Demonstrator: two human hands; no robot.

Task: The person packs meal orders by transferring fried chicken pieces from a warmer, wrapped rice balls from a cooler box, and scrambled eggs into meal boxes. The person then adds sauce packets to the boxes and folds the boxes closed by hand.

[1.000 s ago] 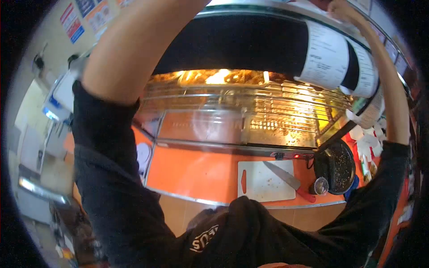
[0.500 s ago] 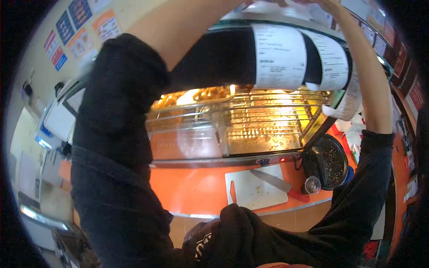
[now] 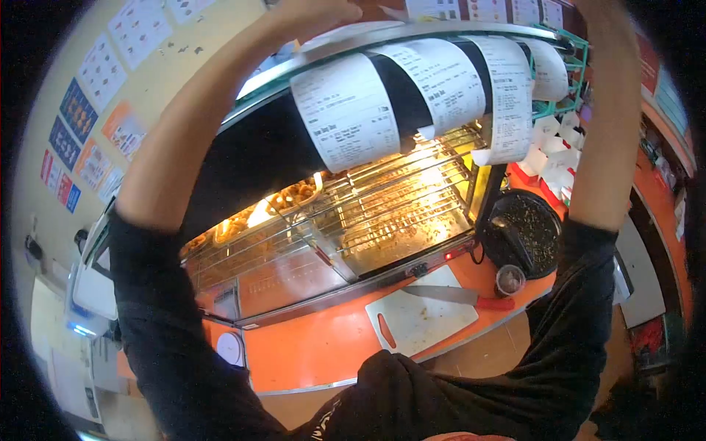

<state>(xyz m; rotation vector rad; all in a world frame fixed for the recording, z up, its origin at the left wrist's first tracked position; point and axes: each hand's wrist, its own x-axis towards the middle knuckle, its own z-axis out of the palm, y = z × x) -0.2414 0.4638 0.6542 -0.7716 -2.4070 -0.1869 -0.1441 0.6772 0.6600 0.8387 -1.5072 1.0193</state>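
My left hand [image 3: 332,10] is at the top edge of the head view, partly cut off, above the top of a heated display case [image 3: 334,45]. Its fingers are blurred, and I cannot tell whether they hold anything. My right forearm [image 3: 607,125] rises along the right side, and the hand itself lies beyond the frame. Between my arms, several long printed receipts hang down the front of the case, among them a wide receipt [image 3: 346,110] nearest my left arm and a narrow receipt [image 3: 507,95] toward my right arm.
Lit wire racks [image 3: 397,191] fill the case, with fried food [image 3: 283,198] at left. On the orange counter [image 3: 294,360] lie a white cutting board [image 3: 423,320], a red-handled knife [image 3: 448,295], a plastic cup [image 3: 510,280] and a black pan [image 3: 540,235]. White-and-red boxes [image 3: 555,158] stand at right.
My hands, close together at the top before, have moved apart, left hand leftward, right arm up and out of frame. The view has turned and tilted, showing more of the receipts.
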